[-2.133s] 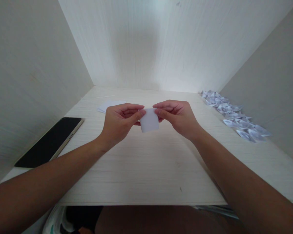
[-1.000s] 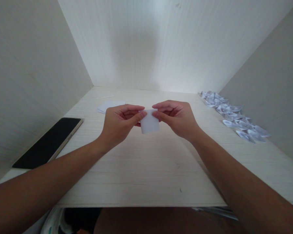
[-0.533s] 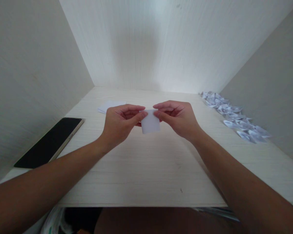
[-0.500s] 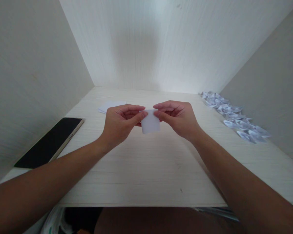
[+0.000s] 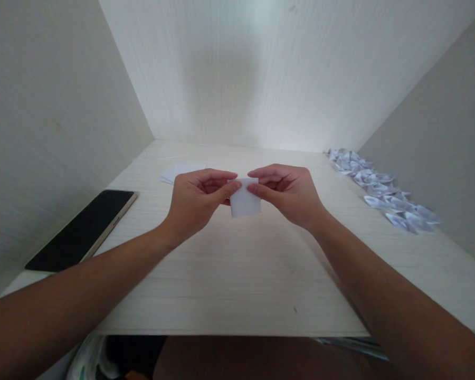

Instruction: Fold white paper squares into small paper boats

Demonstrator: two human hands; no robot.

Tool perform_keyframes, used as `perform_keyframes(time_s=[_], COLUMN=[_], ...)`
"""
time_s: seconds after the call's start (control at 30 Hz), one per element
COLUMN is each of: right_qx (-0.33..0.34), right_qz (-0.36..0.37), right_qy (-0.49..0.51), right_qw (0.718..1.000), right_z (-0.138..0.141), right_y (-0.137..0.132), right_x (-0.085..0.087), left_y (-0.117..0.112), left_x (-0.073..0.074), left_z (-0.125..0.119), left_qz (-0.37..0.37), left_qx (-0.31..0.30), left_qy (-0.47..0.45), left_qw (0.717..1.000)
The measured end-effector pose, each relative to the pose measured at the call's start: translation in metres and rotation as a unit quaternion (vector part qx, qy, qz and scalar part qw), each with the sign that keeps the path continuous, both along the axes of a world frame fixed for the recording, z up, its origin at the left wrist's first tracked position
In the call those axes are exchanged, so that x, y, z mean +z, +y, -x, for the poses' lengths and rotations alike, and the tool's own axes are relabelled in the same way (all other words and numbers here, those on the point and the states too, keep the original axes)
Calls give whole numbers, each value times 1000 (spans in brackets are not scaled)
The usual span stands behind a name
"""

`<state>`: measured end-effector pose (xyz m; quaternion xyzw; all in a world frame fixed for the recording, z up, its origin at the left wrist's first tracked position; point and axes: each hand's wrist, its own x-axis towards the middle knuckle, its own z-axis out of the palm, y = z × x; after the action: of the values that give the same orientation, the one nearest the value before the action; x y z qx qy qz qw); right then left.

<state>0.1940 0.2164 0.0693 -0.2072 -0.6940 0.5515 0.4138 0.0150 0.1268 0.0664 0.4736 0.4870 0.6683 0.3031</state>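
A small, roughly square piece of white paper (image 5: pixel 245 203) is held above the middle of the table. My left hand (image 5: pixel 200 196) pinches its upper left corner between thumb and fingers. On the opposite side, my right hand (image 5: pixel 288 191) pinches the upper right corner the same way. Both thumbs lie on the face turned toward me, close together near the top edge. The fingers behind the paper are partly hidden, and I cannot tell how many layers it has.
Several white paper sheets (image 5: pixel 182 170) lie behind my left hand. A black-screened phone (image 5: pixel 83 229) rests at the left, by the side wall. Along the right wall runs a row of several folded paper pieces (image 5: pixel 380 190). The pale table (image 5: pixel 237 285) ends just before my lap.
My right thumb has slid slightly left along the paper, closer to the left thumb. Both hands keep their pinch, and the view has shifted very slightly.
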Motion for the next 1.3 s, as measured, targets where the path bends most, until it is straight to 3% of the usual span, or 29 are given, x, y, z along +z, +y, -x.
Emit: perform_keyframes(time_s=[0.63, 1.0, 1.17, 1.3], right_qx=[7, -1, -1, 3], right_qz=[-4, -4, 18, -4], right_qy=[-7, -17, -61, -98], right_qw=[1000, 1000, 998, 995], right_z=[-1, -2, -2, 0], right_y=[3, 6, 6, 1], right_x=[-1, -3, -1, 2], left_y=[0, 4, 3, 3], left_x=[0, 0, -1, -1], left_z=[1, 6, 4, 2], left_qz=[16, 107, 96, 88], left_qx=[-5, -102, -74, -52], left_qy=[-14, -127, -86, -27], left_qw=[1000, 981, 989, 994])
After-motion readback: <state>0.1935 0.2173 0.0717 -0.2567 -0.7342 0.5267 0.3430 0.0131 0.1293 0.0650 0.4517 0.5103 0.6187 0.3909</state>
